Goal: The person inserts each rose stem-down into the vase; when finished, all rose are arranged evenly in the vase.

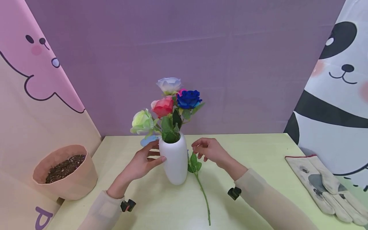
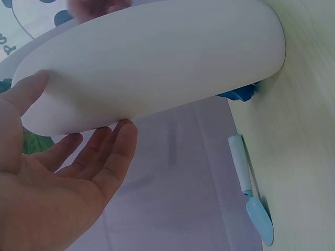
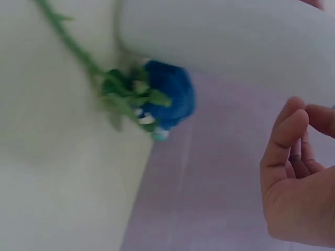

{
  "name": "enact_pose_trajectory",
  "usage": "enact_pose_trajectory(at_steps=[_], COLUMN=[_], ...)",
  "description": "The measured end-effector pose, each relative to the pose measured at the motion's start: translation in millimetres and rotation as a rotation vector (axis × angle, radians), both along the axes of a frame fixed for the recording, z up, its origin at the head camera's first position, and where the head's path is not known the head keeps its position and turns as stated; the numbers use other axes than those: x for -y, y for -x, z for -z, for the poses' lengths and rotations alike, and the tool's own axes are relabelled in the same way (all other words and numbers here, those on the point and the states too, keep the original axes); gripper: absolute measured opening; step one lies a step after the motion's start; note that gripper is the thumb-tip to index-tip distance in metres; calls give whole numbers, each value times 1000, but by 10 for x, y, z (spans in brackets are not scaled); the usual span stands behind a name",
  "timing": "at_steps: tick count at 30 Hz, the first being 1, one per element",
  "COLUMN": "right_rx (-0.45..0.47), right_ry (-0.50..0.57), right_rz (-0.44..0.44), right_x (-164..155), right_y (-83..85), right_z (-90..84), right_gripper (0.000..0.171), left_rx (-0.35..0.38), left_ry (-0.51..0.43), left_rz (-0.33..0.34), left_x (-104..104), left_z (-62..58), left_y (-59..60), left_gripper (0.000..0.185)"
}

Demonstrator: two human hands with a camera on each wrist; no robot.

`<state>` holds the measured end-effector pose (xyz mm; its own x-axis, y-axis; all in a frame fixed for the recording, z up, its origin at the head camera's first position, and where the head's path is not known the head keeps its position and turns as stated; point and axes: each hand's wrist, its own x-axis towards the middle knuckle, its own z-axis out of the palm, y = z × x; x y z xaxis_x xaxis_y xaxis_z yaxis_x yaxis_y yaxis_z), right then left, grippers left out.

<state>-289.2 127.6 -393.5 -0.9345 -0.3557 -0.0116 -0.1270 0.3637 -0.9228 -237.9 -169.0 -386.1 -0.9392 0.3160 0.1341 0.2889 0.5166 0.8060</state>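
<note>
A tall white vase [image 1: 174,159] stands on the table with several artificial roses in it: pale blue, coral red [image 1: 162,107], yellow-green [image 1: 142,121], dark blue [image 1: 188,99] and a bit of pink. My left hand [image 1: 142,162] grips the vase's left side, thumb in front and fingers behind, as the left wrist view shows. To the vase's right, my right hand [image 1: 212,151] hovers with bent fingers and holds nothing. Below it another blue rose [image 3: 170,97] lies on the table, its leafy green stem [image 1: 204,193] pointing toward me. In the head view, the vase mostly hides that bloom.
Behind my left hand lies a light blue trowel [image 2: 259,219]. A peach pot [image 1: 89,174] with soil stands at the left. Whitish work gloves [image 1: 322,188] rest at the table's right side. A purple backdrop [image 1: 244,70] rises behind the table [image 1: 247,191].
</note>
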Motion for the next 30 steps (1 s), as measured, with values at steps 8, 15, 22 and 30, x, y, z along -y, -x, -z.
enact_pose_trajectory(at_steps=[8, 15, 22, 30], right_rx=[45, 76, 85, 92], right_ry=[-84, -131, -173, -226], right_rz=[-46, -59, -68, -53], right_x=[-66, -57, -54, -46], right_y=[-24, -51, -67, -91], right_z=[284, 436, 630, 766], right_gripper=[26, 22, 19, 13], left_rx=[9, 10, 3, 4], left_ry=[-12, -15, -7, 0], left_rz=[11, 12, 14, 9], left_x=[26, 36, 38, 39], left_z=[-11, -10, -7, -6], left_y=[-14, -19, -17, -16], left_gripper=[69, 69, 69, 70])
